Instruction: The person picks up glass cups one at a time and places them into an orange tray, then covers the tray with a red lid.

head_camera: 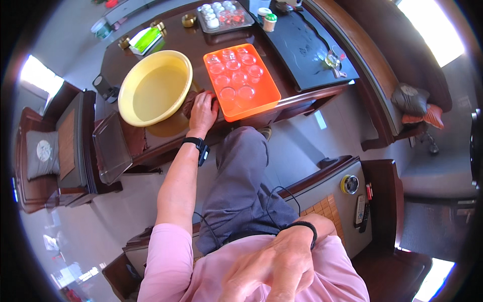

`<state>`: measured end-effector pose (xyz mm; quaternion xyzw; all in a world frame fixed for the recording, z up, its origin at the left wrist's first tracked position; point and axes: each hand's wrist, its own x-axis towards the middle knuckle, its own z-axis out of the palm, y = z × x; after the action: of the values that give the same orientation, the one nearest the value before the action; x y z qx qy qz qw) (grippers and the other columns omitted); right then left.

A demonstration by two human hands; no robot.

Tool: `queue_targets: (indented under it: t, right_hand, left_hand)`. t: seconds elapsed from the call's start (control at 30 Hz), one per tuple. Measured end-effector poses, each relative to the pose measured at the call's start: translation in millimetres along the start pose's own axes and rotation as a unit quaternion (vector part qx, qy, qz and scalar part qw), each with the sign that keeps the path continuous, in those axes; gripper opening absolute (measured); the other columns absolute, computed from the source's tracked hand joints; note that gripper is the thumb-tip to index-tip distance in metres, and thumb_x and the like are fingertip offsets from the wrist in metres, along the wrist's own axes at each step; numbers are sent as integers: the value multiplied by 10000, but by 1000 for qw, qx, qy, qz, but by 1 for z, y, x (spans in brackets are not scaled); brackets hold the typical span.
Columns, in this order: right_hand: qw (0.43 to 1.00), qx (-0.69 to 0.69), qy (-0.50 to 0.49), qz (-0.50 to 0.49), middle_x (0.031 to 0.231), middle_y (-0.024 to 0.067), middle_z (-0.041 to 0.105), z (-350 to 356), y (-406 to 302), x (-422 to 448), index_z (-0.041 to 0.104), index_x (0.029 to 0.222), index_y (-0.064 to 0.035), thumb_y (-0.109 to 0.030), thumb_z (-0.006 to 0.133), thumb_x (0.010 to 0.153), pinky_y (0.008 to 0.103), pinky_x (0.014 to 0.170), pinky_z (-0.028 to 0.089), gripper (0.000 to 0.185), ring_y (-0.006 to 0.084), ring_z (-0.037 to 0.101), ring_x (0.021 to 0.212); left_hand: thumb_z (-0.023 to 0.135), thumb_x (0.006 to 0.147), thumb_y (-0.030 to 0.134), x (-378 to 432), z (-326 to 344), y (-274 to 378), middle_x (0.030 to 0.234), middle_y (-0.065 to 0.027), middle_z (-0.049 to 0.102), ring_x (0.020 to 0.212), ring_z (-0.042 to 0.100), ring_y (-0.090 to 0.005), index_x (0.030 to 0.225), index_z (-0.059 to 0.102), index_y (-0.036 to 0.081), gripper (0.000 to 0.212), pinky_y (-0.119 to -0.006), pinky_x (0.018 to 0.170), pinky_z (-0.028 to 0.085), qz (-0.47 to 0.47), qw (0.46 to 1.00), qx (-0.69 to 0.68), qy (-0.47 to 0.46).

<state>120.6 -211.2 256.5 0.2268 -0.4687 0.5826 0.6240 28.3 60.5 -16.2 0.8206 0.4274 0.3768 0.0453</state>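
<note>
My left hand (203, 109) is at the near edge of a dark wooden table, its fingers curled over a bunched brown cloth (188, 105). To its left stands a round yellow plastic basin (126, 92) holding what looks like water. Close on its right lies an orange plastic tray (260, 109), with several small clear glass cups (239, 77) in it. My right hand (273, 266) is raised in front of my chest, close to the camera. Its fingers bend downward and the fingertips run to the picture's bottom edge, so what they touch is hidden.
Farther back are a metal tray (228, 28) of white and clear cups, a green-and-white tissue pack (146, 40) and a black tea tray (302, 53) bearing a glass teapot (332, 60). A clear plastic lid or tray (113, 147) leans at the table's left end. Remotes (360, 209) lie on the seat.
</note>
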Motion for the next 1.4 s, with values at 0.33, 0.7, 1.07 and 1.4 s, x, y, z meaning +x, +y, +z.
queue_targets:
  t: [0.33,0.7,1.07,1.4]
  right_hand:
    - [872,-335,165,317,833,178,695,-37,-49,-73,646,717,-32,-101,801,780,339,622,485,181,245,640,692]
    - [704,-518,259,412,855,104,695,-47,-48,-115,672,863,18,71,670,803,282,697,497,80,179,648,761]
    - [681,-555,177,444,828,96,700,-45,-44,-111,699,902,-8,11,718,807,284,690,511,99,181,676,753]
    - [678,-548,186,453,851,86,714,-73,-40,-120,702,956,5,-22,713,848,287,742,530,112,171,695,801]
  left_hand:
    - [677,901,45,-73,-142,30,1055,-123,713,966,697,-217,1040,685,11,143,-315,797,565,-147,973,-171,50]
    - [741,793,72,-214,-251,-93,1350,-92,555,1298,489,-282,1303,563,124,543,-444,1099,366,-241,904,353,6]
    - [712,827,86,-198,-297,-110,986,-65,700,940,665,-266,1047,633,95,234,-382,900,495,-185,916,357,14]
    - [676,882,-33,-156,-317,21,1135,-153,692,1028,688,-242,1018,572,48,189,-341,901,540,-219,911,-10,351]
